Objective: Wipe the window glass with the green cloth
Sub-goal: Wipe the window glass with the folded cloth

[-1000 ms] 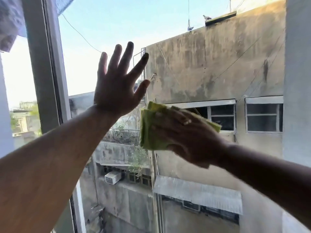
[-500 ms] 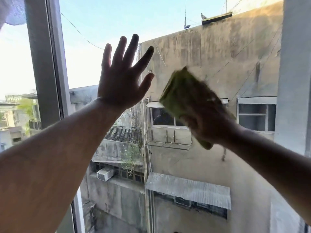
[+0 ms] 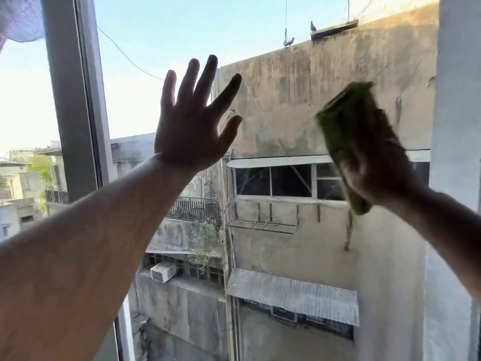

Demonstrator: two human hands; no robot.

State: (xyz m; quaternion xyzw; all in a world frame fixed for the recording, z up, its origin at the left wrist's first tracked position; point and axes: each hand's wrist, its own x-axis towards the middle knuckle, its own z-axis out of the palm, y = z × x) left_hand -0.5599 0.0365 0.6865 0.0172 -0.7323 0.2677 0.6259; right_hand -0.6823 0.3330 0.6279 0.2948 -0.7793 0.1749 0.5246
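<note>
The window glass (image 3: 286, 105) fills the middle of the view, with a weathered building seen through it. My left hand (image 3: 192, 126) lies flat against the pane, fingers spread, holding nothing. My right hand (image 3: 377, 168) presses the folded green cloth (image 3: 346, 118) against the glass at the right side, near the frame. The cloth sticks out above my fingers and a corner hangs below my palm. Hand and cloth are blurred by motion.
A grey vertical frame bar (image 3: 73, 100) bounds the pane on the left, with another pane beyond it. A pale frame post (image 3: 458, 126) stands at the right edge. A bit of mesh fabric (image 3: 20, 19) shows at the top left.
My right hand has swept the cloth up and to the right across the glass, from the centre toward the right frame. My left hand stays flat on the pane.
</note>
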